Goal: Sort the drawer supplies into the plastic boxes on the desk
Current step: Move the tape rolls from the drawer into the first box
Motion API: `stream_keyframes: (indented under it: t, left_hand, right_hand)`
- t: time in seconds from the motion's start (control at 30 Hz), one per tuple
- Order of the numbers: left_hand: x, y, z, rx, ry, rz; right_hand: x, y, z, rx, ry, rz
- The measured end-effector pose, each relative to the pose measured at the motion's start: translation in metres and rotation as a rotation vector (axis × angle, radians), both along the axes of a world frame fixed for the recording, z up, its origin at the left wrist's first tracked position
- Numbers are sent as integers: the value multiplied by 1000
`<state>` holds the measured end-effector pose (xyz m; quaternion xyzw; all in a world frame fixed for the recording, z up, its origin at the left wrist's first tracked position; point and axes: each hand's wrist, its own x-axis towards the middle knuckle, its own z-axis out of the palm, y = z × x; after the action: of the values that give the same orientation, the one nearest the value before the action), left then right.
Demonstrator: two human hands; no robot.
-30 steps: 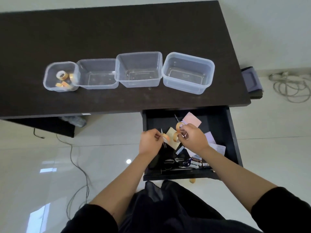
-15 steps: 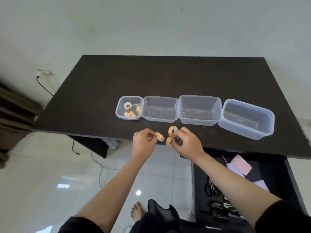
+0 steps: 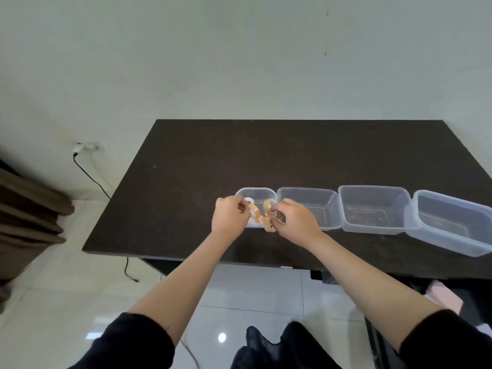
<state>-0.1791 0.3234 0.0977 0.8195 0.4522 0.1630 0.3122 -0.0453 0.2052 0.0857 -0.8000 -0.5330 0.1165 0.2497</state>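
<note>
Tape rolls held over the smallest box

Tape rolls are what you hold: small rings with orange-tan sides and pale cores. Your left hand (image 3: 229, 219) pinches one tape roll (image 3: 253, 211) between its curled fingers. Your right hand (image 3: 292, 222) grips two more, an upper roll (image 3: 268, 205) and a lower roll (image 3: 268, 225), its fingers curled around them. All three rolls hang close together, right over the small box (image 3: 256, 193) at the left end of the row, the lower one down by its near rim.

Inside that small box you can see one pale roll (image 3: 249, 200) near the far wall; whatever else lies there is hidden behind your hands.

Count four clear plastic boxes in a line on the dark worktop (image 3: 186, 182): the small one, then a second box (image 3: 308, 206), a third box (image 3: 375, 209) and a fourth box (image 3: 452, 222), each touching or just beside its neighbour. The fourth runs off the right edge of the view.

The row sits nearer the front edge of the worktop than the back. Left of the small box and behind the whole row the worktop surface is bare and wide. Below the front edge, at far right, part of the open drawer (image 3: 474, 294) shows, with a pink paper (image 3: 447, 296) in it.
</note>
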Motion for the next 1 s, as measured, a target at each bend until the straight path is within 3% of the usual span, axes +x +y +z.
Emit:
stream_keyframes:
  t: [0.17,0.33,0.53,1.0]
  left_hand:
    - [24,27,-18,0,131,-69]
    - [42,39,-32,-146,209,-134]
    - [36,43,-40,-191,81,-215]
    - [-7,-8,-36,-101,-98,-125]
  right_hand:
    - [12,31,-2,-48,-43,23]
    - [30,58,-10,-130,-41,70]
    - [38,73,-17,-153,21,62]
    - [12,26,-11,-28,34,-15]
